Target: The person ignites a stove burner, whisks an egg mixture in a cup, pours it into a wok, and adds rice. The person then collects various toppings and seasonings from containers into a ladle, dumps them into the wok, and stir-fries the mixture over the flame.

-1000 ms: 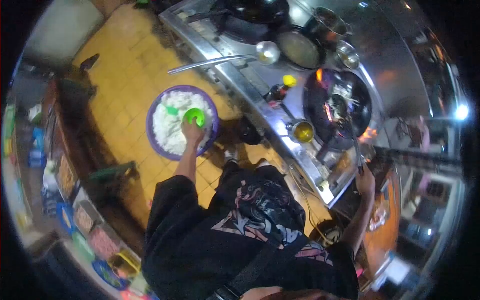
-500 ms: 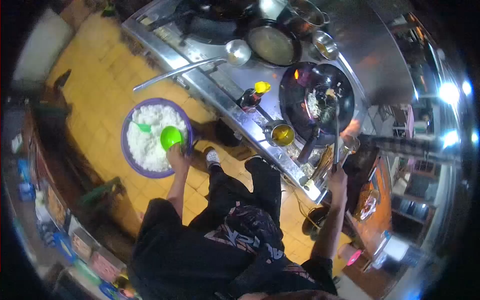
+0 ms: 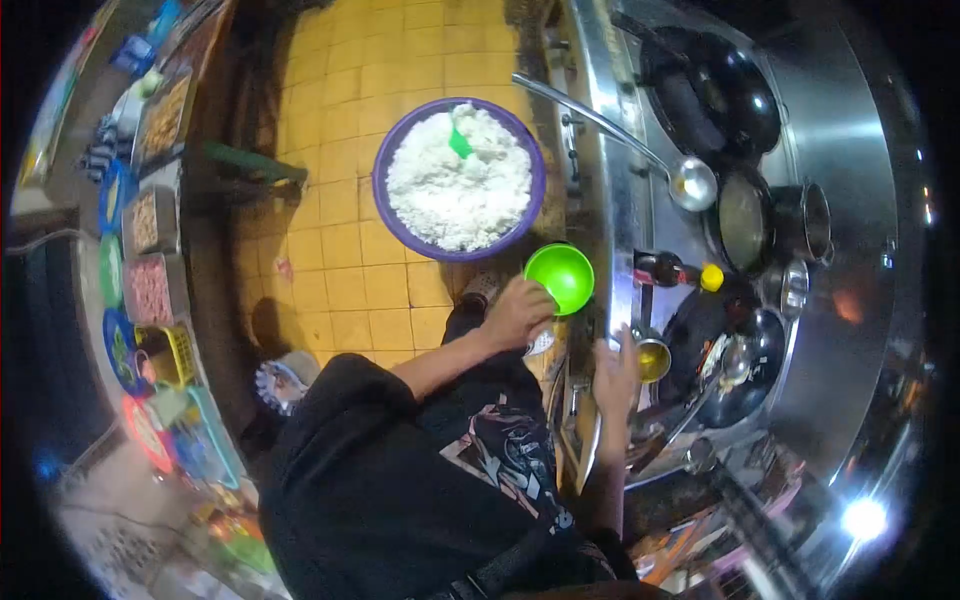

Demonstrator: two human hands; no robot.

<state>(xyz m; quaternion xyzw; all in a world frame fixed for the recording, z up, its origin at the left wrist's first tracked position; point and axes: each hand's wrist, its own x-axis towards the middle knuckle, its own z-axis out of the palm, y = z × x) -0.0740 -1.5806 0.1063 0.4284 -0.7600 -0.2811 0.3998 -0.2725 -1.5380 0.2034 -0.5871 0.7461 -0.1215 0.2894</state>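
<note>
The left hand (image 3: 517, 314) grips the near rim of a bright green round bowl (image 3: 562, 278), fingers closed on it, the bowl's mouth facing up between the tub and the stove. The right hand (image 3: 615, 378) is blurred over the stove's edge, so I cannot tell whether its fingers are open or closed; it is just beside a small metal pan (image 3: 669, 366) of yellow liquid. On the yellow tiled floor (image 3: 345, 230) stands a wide purple tub (image 3: 440, 252) heaped with white rice (image 3: 455, 205), a small green plastic piece (image 3: 460, 143) stuck in it. The stove's shiny steel edge (image 3: 617, 200) runs between the tub and the round black wok (image 3: 768, 345), where a metal utensil (image 3: 737, 358) rests. The small pan and a dark bottle with a yellow cap (image 3: 660, 268) stand between the bowl and that wok. Farther along, a long-handled steel ladle (image 3: 692, 184) lies with its handle jutting over the edge, near a black pan holding cloudy liquid (image 3: 742, 218) and a deep metal pot (image 3: 803, 222). On the opposite counter sit a tray of pink pieces (image 3: 150, 290) and a yellow basket (image 3: 181, 355).
</note>
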